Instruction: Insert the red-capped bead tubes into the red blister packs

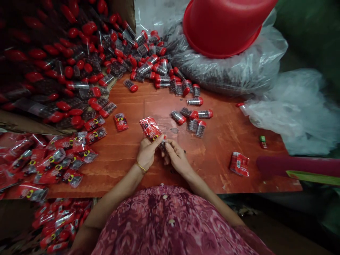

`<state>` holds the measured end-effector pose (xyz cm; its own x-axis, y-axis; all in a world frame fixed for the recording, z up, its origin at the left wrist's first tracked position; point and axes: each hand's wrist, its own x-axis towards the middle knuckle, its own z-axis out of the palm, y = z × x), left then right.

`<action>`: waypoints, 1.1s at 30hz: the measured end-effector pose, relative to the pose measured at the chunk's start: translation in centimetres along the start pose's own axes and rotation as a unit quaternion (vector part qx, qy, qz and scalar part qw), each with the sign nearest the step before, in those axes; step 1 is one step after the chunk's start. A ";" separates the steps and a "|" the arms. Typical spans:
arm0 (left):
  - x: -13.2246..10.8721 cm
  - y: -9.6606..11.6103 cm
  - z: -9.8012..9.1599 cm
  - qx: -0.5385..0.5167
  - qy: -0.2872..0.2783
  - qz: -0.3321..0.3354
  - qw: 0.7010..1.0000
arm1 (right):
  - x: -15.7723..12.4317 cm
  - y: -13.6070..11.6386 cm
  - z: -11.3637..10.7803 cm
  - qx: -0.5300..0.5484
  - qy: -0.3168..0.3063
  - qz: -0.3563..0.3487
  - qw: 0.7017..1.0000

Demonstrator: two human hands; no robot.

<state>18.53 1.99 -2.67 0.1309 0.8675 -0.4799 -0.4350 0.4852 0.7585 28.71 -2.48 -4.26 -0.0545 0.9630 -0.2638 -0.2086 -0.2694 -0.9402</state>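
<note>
Left hand (145, 152), right hand (175, 156) pinch one red wrapper (150, 128); five tubes (201, 128) nearby.

- A reddish-brown wooden counter (212, 159) fills the middle of the frame, its surface scuffed and worn.
- A deep heap of clear tubes with red caps (79, 63) covers the upper left.
- A small cluster of the same capped tubes (195, 120) lies just right of centre.
- Red printed packets (61, 156) spread over the left edge.
- One single packet (120, 121) lies apart, left of centre.
- Another lone red packet (239, 164) lies at lower right.
- A tiny green and red piece (262, 141) sits near the right edge.
- A clear bag of dark contents (233, 71) rests at upper right.
- Crumpled clear plastic (292, 109) overhangs the right side.
</note>
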 end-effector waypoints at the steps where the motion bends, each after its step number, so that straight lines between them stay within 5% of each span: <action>1: 0.1 0.0 -0.1 0.004 0.011 0.008 1.000 | -0.1 -0.2 -0.1 0.011 -0.018 0.003 1.000; 10: -1.0 -0.3 0.3 -0.010 -0.029 -0.032 0.999 | 1.2 0.1 -0.1 -0.061 0.064 -0.039 0.995; 16: -1.8 2.3 -2.1 -0.068 0.008 -0.062 0.996 | 3.0 -1.2 -0.5 -0.286 0.085 -0.157 0.941; 18: -1.9 3.3 -4.3 -0.115 0.080 -0.011 0.990 | 4.0 -2.3 -1.8 -0.353 0.129 -0.174 0.910; 21: -2.5 4.3 -7.4 -0.171 0.191 0.106 0.961 | 5.8 -2.9 -4.0 -0.548 0.205 -0.191 0.788; 24: -3.3 4.0 -8.1 -0.133 0.174 0.091 0.971 | 6.6 -1.9 -5.6 -0.638 0.182 -0.209 0.719; 27: -2.7 3.1 -6.3 0.093 0.117 0.101 0.984 | 5.8 -0.6 -6.5 -0.634 0.158 -0.261 0.711; 29: -1.1 2.8 -4.7 0.301 0.070 0.195 0.931 | 5.0 -0.2 -6.8 -0.612 0.152 -0.289 0.720; 31: 1.2 2.7 -3.6 0.465 0.058 0.279 0.838 | 4.3 0.0 -6.8 -0.590 0.153 -0.310 0.730; 33: 3.4 2.8 -3.1 0.575 0.049 0.295 0.762 | 3.9 0.0 -6.6 -0.576 0.162 -0.319 0.735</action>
<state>14.96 5.93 -3.51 0.1239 0.9865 0.1070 0.6824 -0.1630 0.7126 34.93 1.25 -6.69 -0.0309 0.8933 0.4484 0.8850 0.2330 -0.4031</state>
